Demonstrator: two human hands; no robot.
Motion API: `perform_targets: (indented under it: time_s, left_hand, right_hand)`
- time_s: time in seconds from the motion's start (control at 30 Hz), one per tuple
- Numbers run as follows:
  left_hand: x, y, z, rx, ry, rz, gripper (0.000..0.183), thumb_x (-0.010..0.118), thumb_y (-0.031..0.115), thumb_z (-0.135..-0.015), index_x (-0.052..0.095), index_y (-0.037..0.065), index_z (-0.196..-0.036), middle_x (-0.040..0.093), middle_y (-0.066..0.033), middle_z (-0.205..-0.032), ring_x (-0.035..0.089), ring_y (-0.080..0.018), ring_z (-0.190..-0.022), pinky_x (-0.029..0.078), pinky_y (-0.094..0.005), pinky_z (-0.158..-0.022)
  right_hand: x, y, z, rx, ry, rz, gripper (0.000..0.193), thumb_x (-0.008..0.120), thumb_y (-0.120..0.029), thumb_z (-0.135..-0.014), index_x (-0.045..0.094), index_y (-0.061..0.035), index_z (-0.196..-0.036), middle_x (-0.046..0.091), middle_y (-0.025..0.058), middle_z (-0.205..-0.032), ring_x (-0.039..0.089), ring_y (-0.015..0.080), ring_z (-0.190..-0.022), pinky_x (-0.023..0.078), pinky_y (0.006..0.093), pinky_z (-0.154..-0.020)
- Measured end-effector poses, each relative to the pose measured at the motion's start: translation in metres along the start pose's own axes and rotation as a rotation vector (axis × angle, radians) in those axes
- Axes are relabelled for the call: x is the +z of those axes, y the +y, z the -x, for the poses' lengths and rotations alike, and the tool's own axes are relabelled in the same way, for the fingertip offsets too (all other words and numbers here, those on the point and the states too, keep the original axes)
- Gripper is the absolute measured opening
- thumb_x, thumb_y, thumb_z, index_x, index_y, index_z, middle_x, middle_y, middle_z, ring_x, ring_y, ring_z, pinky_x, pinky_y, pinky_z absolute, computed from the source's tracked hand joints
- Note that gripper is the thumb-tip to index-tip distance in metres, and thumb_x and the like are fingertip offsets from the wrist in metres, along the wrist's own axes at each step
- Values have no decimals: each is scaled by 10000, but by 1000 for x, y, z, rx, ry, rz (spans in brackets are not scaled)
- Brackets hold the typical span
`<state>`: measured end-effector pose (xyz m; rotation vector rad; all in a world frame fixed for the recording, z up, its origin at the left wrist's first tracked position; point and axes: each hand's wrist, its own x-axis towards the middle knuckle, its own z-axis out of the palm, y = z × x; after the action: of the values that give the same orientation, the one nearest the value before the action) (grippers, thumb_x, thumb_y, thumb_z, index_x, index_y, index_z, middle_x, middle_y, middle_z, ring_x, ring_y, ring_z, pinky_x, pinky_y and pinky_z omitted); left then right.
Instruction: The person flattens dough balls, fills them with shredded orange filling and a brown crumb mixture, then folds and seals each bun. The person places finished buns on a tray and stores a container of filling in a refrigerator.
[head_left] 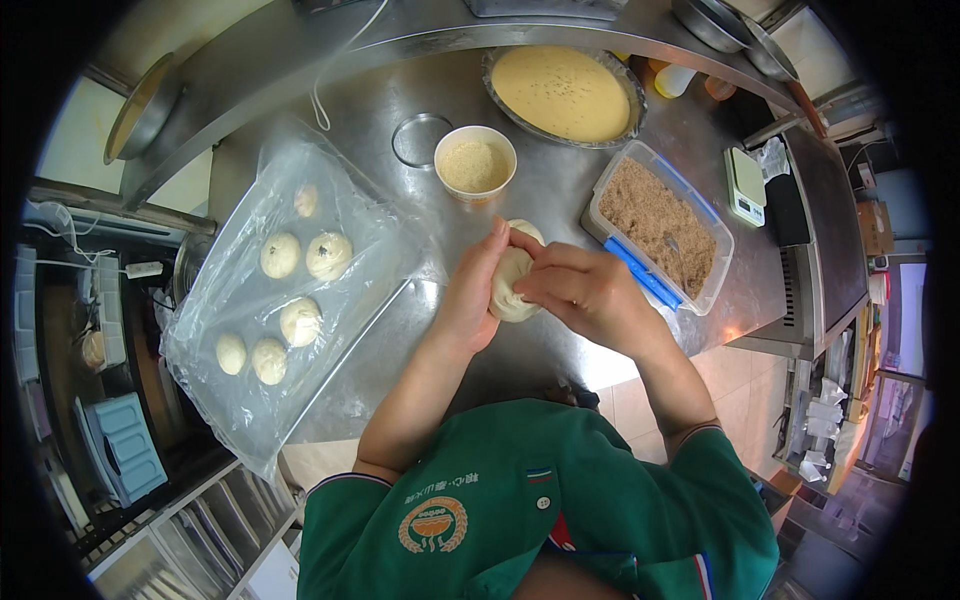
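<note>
A pale, round dough bun (513,290) with gathered folds on its face is held between my hands above the steel worktable. My left hand (473,292) cups it from the left, the thumb up along its edge. With the fingertips of my right hand (590,292) I pinch the dough at its folds; what lies under those fingertips is hidden. Just beyond the bun stands a paper tub (476,163) of pale yellowish crumbs. To the right is a clear plastic box (722,262) with blue clips, holding a brown crumbly filling.
On the left, a tray (350,345) under clear plastic film carries several dough balls (329,257). A metal ring (397,140) lies by the tub. Farther back is a large bowl (488,85) of yellow batter-like mixture. A small digital scale (745,180) sits far right. A steel shelf (400,55) spans the back.
</note>
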<state>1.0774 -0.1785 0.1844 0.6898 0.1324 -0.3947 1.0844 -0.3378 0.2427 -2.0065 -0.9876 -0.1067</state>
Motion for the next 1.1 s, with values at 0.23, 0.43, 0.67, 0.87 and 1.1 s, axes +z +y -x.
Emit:
perform_targets:
  time_s: [0.23,0.43,0.67,0.87,1.1]
  left_hand:
    - [14,0,-1,353,113,155,480,375,468,-1012,542,39,-874,577,-92,-872,595,-210,-818,502,-340,-736]
    - [26,-2,2,547,214,131,491,354,485,-1012,514,41,-879,553,-94,-879,579,-209,-820,497,-344,-748]
    - [33,-1,4,755,252,-48,478,336,453,-1026,484,32,-854,544,-97,-881,560,-200,-820,492,-322,-715]
    - [31,-1,1,878,189,-170,422,390,395,-1026,478,31,-831,533,-77,-854,539,-180,-780,481,-317,-708]
    - [43,21,-3,696,195,57,409,409,414,-1016,461,63,-812,497,-60,-811,519,-188,-771,475,-358,-687]
  right_hand:
    - [20,-17,-2,169,346,13,248,774,-14,-665,697,-19,-901,634,81,-876,617,255,-811,514,331,-671]
    - [33,-3,-8,65,456,97,203,785,-39,-649,715,-45,-839,639,64,-857,593,238,-781,487,327,-660]
    - [45,-10,-22,-26,543,90,205,775,-59,-643,719,-51,-841,650,60,-876,588,227,-801,479,312,-682]
    - [42,-16,-26,-52,526,91,213,778,-42,-674,718,-37,-878,648,60,-867,583,216,-790,469,306,-684]
    - [31,-9,-16,-16,501,121,312,798,-88,-632,709,-35,-927,639,76,-939,579,243,-859,479,340,-721]
